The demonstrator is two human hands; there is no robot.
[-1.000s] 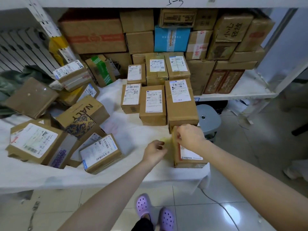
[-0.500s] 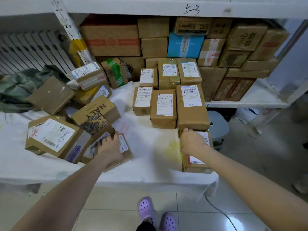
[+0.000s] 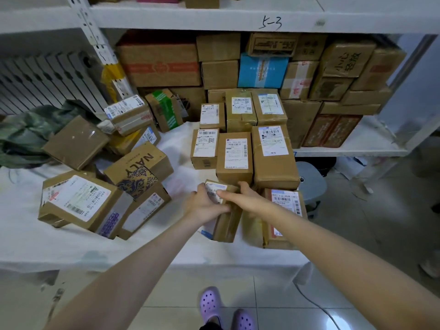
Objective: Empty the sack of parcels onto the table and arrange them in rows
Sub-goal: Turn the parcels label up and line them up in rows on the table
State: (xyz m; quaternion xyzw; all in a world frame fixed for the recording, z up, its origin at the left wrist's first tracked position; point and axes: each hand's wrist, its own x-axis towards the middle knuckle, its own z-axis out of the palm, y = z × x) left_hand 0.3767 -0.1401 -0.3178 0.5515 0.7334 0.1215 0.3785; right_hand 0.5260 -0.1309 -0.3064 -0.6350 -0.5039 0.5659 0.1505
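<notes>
Parcel now right of "NALY" box

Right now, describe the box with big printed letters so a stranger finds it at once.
Start at the white-covered table; its left half holds a loose heap of parcels. In the heap's middle sits the lettered box. Alone there, it shows large black letters and a dark blue ornament.

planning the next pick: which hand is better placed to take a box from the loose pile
Left, probably: the left hand sits nearer the pile; the right hand would cross the held parcel.
</notes>
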